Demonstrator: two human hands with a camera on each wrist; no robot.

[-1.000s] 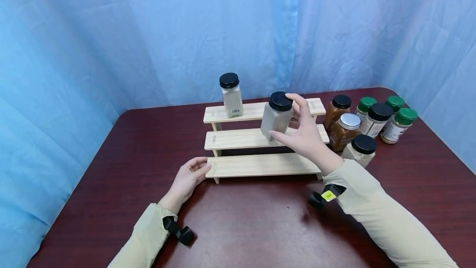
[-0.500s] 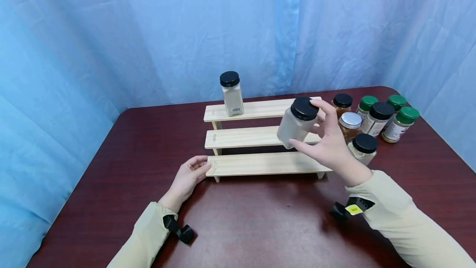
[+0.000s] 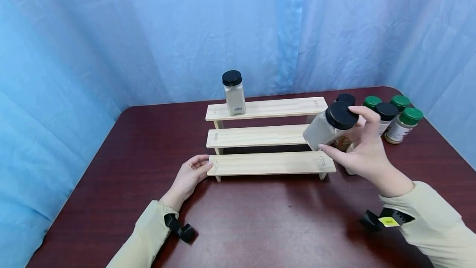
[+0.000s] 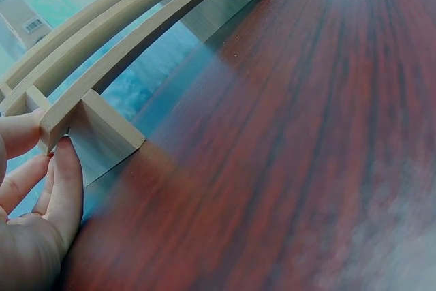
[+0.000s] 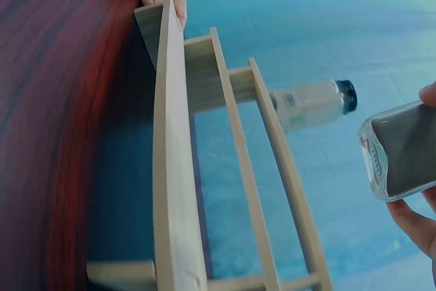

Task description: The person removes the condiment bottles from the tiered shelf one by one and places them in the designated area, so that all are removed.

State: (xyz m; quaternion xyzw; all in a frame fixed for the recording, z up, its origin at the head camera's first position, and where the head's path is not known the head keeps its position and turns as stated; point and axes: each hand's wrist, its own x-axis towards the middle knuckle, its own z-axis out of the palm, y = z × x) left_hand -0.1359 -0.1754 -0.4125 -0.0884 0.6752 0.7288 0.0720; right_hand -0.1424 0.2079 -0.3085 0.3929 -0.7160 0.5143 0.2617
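A three-tier wooden shelf rack [image 3: 271,163] stands on the table. My left hand [image 3: 187,179] pinches the left end of its lowest board, thumb above and fingers beneath, as the left wrist view shows [image 4: 41,236]. To the right of the rack, in the air, my right hand [image 3: 366,152] grips a clear square jar [image 3: 320,131] with a black lid. Its thumb is low on the jar and its fingers are near the lid; the jar leans with its lid to the right. The right wrist view shows greyish contents in this jar [image 5: 412,151]. A similar jar [image 3: 235,100] stands upright on the top board's left end.
Behind my right hand, several jars are grouped on the table's right side, including a green-lidded one [image 3: 403,127] and a black-lidded one [image 3: 386,113]; some are partly hidden. A blue curtain [image 3: 178,32] hangs behind the dark red table [image 3: 260,226].
My right hand has carried the jar rightward, from in front of the middle board to beyond the rack's right end, and the jar tilts more. My left hand stays on the lowest board.
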